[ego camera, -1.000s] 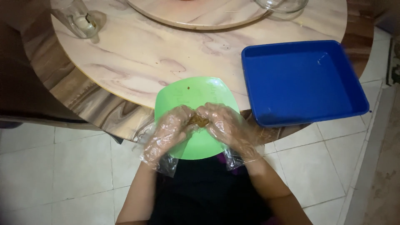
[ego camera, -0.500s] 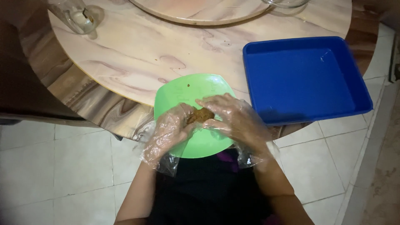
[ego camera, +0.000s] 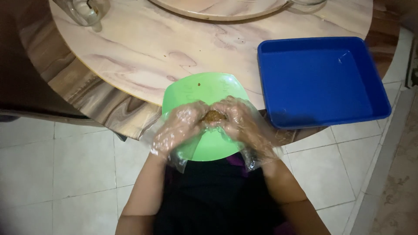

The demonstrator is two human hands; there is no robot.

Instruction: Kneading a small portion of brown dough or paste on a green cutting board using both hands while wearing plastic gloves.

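Over the green plate (ego camera: 204, 93), the gloved left hand (ego camera: 179, 128) and right hand (ego camera: 241, 122) meet, all fingertips clamped on 1 brown food lump (ego camera: 214, 116) between them.

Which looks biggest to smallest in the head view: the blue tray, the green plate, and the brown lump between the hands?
1. Blue tray, clearly the largest.
2. Green plate, smaller, though the hands hide part of it and it sits nearer the camera.
3. Brown lump, by far the smallest, pinched between the left hand and right hand.
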